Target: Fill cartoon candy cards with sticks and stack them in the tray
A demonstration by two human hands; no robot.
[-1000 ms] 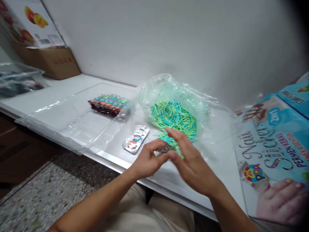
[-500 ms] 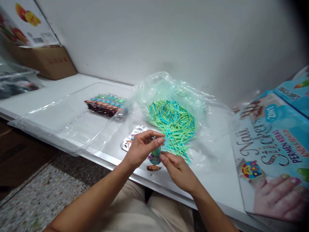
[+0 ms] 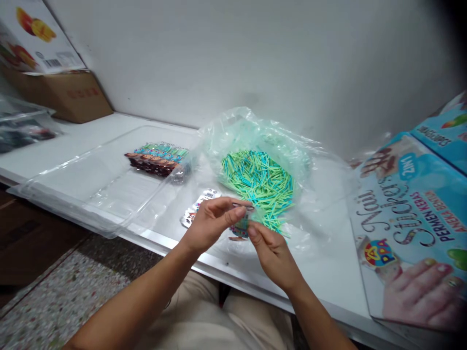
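- Left hand pinches the top of a small printed sachet above the white table's front edge.
- Right hand grips its lower end.
- Green and blue sticks lie just behind.

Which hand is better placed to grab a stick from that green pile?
Probably the right hand: both hold the small packet, but it sits beside the near edge of the pile; the left hand is farther left.
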